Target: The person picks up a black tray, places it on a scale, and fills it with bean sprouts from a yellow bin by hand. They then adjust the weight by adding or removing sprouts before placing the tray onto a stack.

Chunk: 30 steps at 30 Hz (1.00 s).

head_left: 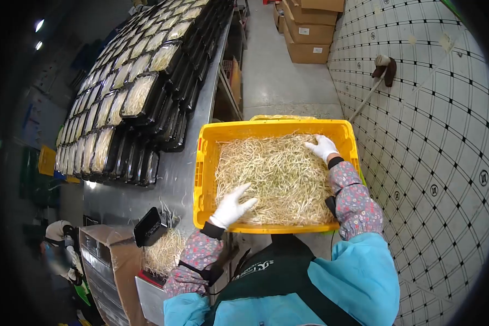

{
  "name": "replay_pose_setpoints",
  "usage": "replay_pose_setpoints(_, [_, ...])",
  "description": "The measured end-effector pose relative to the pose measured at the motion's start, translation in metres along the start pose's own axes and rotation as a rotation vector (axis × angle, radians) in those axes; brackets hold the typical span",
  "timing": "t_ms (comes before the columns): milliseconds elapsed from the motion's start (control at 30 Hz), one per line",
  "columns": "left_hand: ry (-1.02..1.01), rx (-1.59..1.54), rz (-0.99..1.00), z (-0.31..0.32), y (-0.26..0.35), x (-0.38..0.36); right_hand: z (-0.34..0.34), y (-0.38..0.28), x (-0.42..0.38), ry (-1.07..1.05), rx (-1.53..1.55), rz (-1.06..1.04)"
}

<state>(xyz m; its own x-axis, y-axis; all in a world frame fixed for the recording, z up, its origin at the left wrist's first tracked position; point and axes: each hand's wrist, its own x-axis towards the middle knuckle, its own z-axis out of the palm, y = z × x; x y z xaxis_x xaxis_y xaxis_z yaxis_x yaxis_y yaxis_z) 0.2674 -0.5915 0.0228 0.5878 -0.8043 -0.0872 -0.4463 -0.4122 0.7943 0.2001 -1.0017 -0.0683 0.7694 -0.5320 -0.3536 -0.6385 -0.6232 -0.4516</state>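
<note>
A yellow plastic crate [277, 129] full of bean sprouts [274, 176] stands in front of me. My left hand [233, 207], in a white glove, is over the crate's near left corner with its fingers spread on or just above the sprouts. At the far right side my right hand [323, 148], also gloved, lies against the sprouts with fingers stretched out. I see nothing gripped in either hand. Left of the crate, a black tray [149, 227] leans at a tilt beside a loose heap of sprouts [164, 252].
Stacked black trays packed with sprouts [138, 96] cover much of the metal table [182, 163]. A cardboard box [111, 247] holding black trays is at lower left, near another person [62, 250]. Brown cartons [309, 32] stand by the tiled wall [418, 108].
</note>
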Motion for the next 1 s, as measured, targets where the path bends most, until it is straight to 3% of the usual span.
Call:
replay_pose_setpoints(100, [-0.084, -0.003, -0.054, 0.019, -0.005, 0.033, 0.035, -0.002, 0.027, 0.148, -0.131, 0.028])
replay_pose_setpoints(200, [-0.123, 0.016, -0.075, 0.023, -0.015, 0.068, 0.013, -0.029, 0.012, 0.008, -0.155, 0.081])
replay_pose_setpoints(233, [-0.170, 0.017, -0.101, 0.024, -0.020, 0.083, 0.016, -0.025, 0.010, 0.058, -0.161, -0.004])
replay_pose_setpoints(333, [-0.221, 0.094, -0.079, 0.030, -0.025, 0.137, 0.004, -0.022, 0.008, -0.132, -0.186, -0.024])
replay_pose_setpoints(433, [-0.314, 0.207, 0.002, 0.040, -0.029, 0.186, 0.009, -0.005, 0.021, -0.060, -0.107, -0.110])
replay_pose_setpoints(600, [-0.416, 0.335, 0.109, 0.050, -0.027, 0.239, 0.009, -0.018, 0.025, -0.117, -0.113, -0.034])
replay_pose_setpoints(667, [-0.513, 0.481, 0.208, 0.052, -0.027, 0.255, 0.005, -0.022, 0.024, -0.312, -0.182, -0.135])
replay_pose_setpoints(800, [-0.729, 0.629, 0.259, 0.059, -0.023, 0.269, -0.003, -0.033, -0.015, -0.378, -0.227, -0.298])
replay_pose_setpoints(867, [-0.660, 0.634, 0.346, 0.078, -0.046, 0.264, -0.002, -0.022, -0.030, -0.306, -0.186, -0.329])
replay_pose_setpoints(933, [-0.781, 0.540, 0.146, 0.084, -0.045, 0.260, -0.001, -0.007, -0.036, -0.207, -0.113, -0.474])
replay_pose_setpoints(967, [-0.593, 0.503, 0.246, 0.088, -0.047, 0.245, 0.004, 0.001, -0.037, -0.131, -0.081, -0.535])
replay_pose_setpoints(1000, [-0.591, 0.499, 0.236, 0.092, -0.040, 0.234, 0.003, 0.002, -0.039, -0.141, -0.081, -0.540])
